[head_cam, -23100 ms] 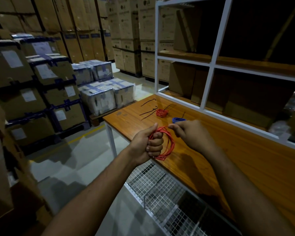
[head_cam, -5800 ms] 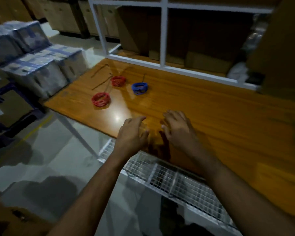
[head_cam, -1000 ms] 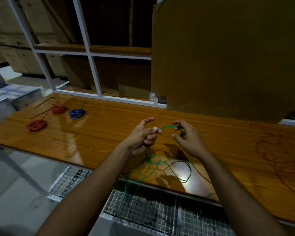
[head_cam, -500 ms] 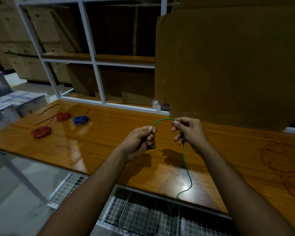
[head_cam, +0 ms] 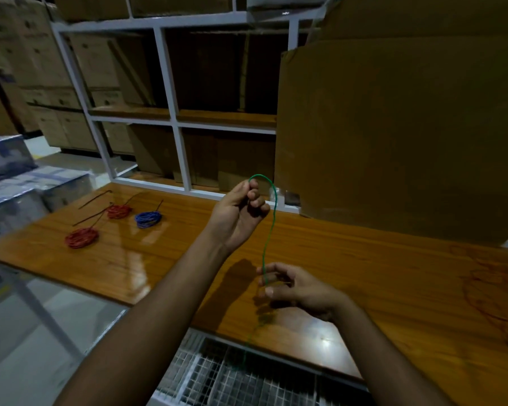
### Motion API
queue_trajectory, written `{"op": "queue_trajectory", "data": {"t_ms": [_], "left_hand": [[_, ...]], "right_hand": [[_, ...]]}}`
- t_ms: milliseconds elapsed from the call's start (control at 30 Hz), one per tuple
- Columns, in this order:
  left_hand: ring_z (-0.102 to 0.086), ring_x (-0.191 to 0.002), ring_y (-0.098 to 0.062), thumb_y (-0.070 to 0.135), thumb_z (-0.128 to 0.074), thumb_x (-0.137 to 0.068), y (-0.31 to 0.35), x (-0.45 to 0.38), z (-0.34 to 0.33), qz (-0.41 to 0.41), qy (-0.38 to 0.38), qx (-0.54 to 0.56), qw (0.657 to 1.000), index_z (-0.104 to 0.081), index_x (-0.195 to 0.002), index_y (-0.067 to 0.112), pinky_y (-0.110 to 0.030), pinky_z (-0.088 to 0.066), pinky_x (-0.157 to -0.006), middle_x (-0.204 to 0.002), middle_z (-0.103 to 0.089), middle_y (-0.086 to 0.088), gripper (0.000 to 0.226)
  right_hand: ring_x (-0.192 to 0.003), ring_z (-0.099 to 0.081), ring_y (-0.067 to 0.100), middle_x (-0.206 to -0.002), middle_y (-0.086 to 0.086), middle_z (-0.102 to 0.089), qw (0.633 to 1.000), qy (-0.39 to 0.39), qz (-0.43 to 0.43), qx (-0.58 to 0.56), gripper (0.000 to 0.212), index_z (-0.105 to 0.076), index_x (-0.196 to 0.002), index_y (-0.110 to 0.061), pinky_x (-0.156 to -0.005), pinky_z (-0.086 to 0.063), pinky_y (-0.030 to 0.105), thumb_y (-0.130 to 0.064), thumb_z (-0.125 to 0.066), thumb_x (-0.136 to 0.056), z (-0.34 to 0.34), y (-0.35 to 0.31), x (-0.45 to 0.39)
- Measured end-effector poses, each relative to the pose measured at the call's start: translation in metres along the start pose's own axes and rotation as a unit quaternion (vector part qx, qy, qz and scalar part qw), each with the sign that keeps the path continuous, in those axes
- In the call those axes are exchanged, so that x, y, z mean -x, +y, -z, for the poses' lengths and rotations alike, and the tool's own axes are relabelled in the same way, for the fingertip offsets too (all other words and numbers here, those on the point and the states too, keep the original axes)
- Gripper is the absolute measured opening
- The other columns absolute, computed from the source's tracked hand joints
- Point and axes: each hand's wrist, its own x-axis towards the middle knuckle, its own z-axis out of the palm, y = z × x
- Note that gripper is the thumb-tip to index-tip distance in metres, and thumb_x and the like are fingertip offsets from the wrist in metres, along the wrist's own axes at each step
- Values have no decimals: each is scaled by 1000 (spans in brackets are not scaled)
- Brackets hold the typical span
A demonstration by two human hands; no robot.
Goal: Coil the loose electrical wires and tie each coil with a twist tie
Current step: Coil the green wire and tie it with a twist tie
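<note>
Three finished coils lie toward the far left corner of the worktop (head_cam: 349, 259): a red coil (head_cam: 81, 238) nearest the left edge, a second red coil (head_cam: 118, 211) behind it, and a blue coil (head_cam: 148, 219) just beside that one, with thin dark twist ties (head_cam: 94, 196) lying loose by them. Between those coils and the hands the wooden surface is bare, and it runs on bare to the right as far as a faint loose red wire (head_cam: 493, 291) sprawled near the right edge. Along the back edge stand a white shelf frame (head_cam: 170, 92) and a large cardboard sheet (head_cam: 393, 136); below the near edge sits a wire mesh rack (head_cam: 232, 376). The left hand (head_cam: 238, 215) is raised above the worktop, palm turned toward the person, fingers curled in and pinching one end of the green wire (head_cam: 269, 230). From there the wire arcs over the fingertips and hangs down to the right hand (head_cam: 296, 288), held lower near the front edge, its fingers loosely bent around the strand. Whether they grip it or only guide it is unclear. Below that hand the wire trails past the near edge toward the rack.
</note>
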Motion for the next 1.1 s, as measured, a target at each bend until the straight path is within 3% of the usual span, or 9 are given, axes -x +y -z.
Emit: {"op": "queue_trajectory", "data": {"t_ms": [200,300,400,500,600,733,833,933,1100], "left_hand": [[-49,-62,-10,19,-35,-106,14,-4,-14,-19,1,-36,999,-55,-92,10,-26,-41,-71,-71,-49,1,26],[-51,-68,-11,17,-35,-106,17,-6,-15,-22,-5,-75,997,-56,-95,9,-27,-44,-75,-74,-52,-1,25],[-53,-72,-13,15,-36,-106,14,-4,-11,-18,-9,-134,991,-57,-96,6,-26,-47,-76,-78,-55,-3,24],[-56,-76,-14,15,-38,-105,9,-1,-4,-19,-4,-171,985,-58,-99,6,-26,-49,-78,-80,-58,-5,22],[-59,-80,-17,16,-40,-104,8,2,2,-21,-5,-189,982,-59,-102,6,-30,-49,-81,-83,-62,-6,22],[-59,-76,-16,17,-37,-105,10,10,-3,19,-16,-204,979,-58,-105,4,-24,-52,-71,-84,-63,-8,25],[-54,-64,-12,17,-34,-105,7,14,-11,51,-38,-211,975,-58,-103,3,-23,-46,-63,-77,-58,-7,28],[-48,-52,-9,17,-37,-103,2,15,-17,68,-57,-196,977,-60,-99,4,-25,-41,-59,-70,-55,-3,27],[-49,-51,-7,21,-34,-104,5,16,-17,106,-17,-139,984,-63,-96,3,-19,-43,-50,-70,-55,-3,36]], "right_hand": [[-85,-71,23,-92,14,-70,985,148,39,86,12,-65,-102,-3,-74,-54,38,-13,-59,-99,-16,-8,-9],[-74,-72,26,-84,9,-67,981,188,21,40,14,-62,-97,-11,-58,-54,35,-20,-52,-103,-28,-20,-7],[-51,-57,17,-68,2,-62,961,231,58,137,24,-64,-90,-14,-49,-46,31,-25,-49,-104,-38,-45,-4],[-47,-40,7,-65,-1,-55,970,203,74,113,32,-68,-88,-12,-48,-32,27,-24,-44,-106,-37,-87,6],[-60,-44,12,-79,5,-59,977,122,74,156,23,-69,-106,-11,-56,-35,26,-14,-47,-104,-24,-126,27],[-71,-67,18,-87,4,-71,905,243,186,296,23,-70,-112,-20,-68,-60,36,-8,-57,-98,-10,-154,38],[-57,-70,11,-79,-1,-71,841,357,255,316,14,-72,-104,-17,-54,-60,29,-11,-63,-95,-3,-162,30],[-50,-65,6,-75,-4,-69,806,387,237,380,7,-73,-94,-19,-46,-53,19,-23,-67,-93,2,-158,16],[-75,-63,2,-79,-12,-70,773,367,265,444,5,-76,-86,-24,-63,-54,29,-29,-74,-87,12,-145,9]]}}
